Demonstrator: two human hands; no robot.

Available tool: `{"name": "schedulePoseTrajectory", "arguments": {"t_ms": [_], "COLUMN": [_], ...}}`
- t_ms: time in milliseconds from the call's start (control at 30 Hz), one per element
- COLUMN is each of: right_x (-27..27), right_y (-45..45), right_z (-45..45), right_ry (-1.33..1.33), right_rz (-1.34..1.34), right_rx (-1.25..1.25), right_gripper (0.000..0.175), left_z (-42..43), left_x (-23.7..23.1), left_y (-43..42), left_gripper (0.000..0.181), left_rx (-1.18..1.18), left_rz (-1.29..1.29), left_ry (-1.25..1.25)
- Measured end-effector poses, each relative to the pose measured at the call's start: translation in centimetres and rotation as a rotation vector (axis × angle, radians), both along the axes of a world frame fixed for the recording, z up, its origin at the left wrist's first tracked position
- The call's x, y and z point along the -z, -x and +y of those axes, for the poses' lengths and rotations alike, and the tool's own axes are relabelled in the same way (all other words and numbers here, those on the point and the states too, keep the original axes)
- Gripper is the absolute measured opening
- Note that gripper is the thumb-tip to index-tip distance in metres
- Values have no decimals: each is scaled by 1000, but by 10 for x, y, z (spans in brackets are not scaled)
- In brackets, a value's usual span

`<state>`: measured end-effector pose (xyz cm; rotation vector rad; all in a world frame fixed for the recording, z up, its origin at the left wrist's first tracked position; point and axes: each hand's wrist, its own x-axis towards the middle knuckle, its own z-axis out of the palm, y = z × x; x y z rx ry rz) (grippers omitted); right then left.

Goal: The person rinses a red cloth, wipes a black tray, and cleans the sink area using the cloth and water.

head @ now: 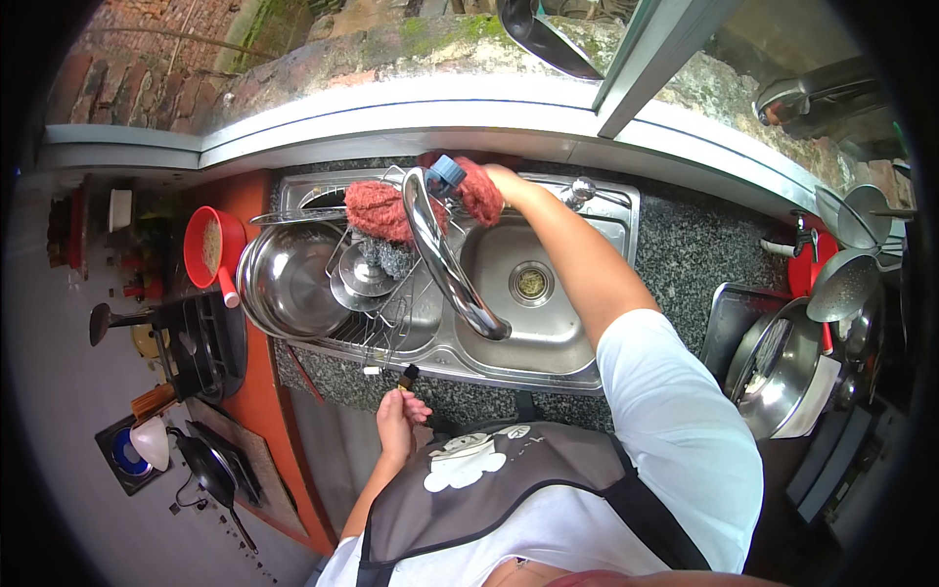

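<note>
My left hand (396,420) is at the front edge of the counter, its fingers closed around a small dark-tipped brush (408,378). My right arm stretches across the sink to its back edge. There my right hand (503,183) is against a red fluffy cloth (480,194); its fingers are hidden, so its grip cannot be made out. A blue ribbed cap (446,174) shows beside that cloth, behind the chrome faucet (433,249). Another part of red cloth (374,209) lies over a wire rack (400,323), above a grey scouring pad (389,257).
The steel sink basin (484,359) has pale scraps in its drain strainer (532,283). Steel bowls (293,279) and pot lids (363,271) crowd the left drainboard. A red strainer (213,246) stands farther left. Pots (777,367) and hanging ladles (843,286) are at right, below the window frame (411,117).
</note>
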<state>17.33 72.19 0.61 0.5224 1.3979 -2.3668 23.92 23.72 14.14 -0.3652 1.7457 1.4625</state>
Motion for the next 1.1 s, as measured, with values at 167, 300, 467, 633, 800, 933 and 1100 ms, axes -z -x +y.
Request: {"name": "schedulePoseTrajectory", "arguments": {"t_ms": [167, 300, 467, 633, 800, 933, 1100], "right_x": [-24, -28, -17, -1, -60, -89, -75], "right_y": [-98, -116, -93, -136, -222, -306, -308], "right_z": [-48, -68, -55, -59, -65, -44, 2], "right_ry": [-1776, -1852, -1874, -1917, -1416, -849, -862], "right_rz": [43, -125, -89, 55, -46, -449, -93], "right_rx": [216, 173, 159, 242, 434, 1055, 1257], "right_gripper": [75, 92, 78, 62, 39, 29, 35], "left_z": [29, 36, 47, 63, 72, 81, 85], "left_x": [-2, -9, -17, -24, -8, 1, 1], "left_y": [5, 7, -1, -8, -10, -12, -19], "left_gripper": [34, 34, 34, 33, 31, 31, 31], "left_rx": [75, 136, 188, 222, 228, 255, 272], "left_rz": [-24, -45, -34, -52, -79, -133, -153], "left_ry": [-49, -37, -27, -82, -106, -97, -86]}}
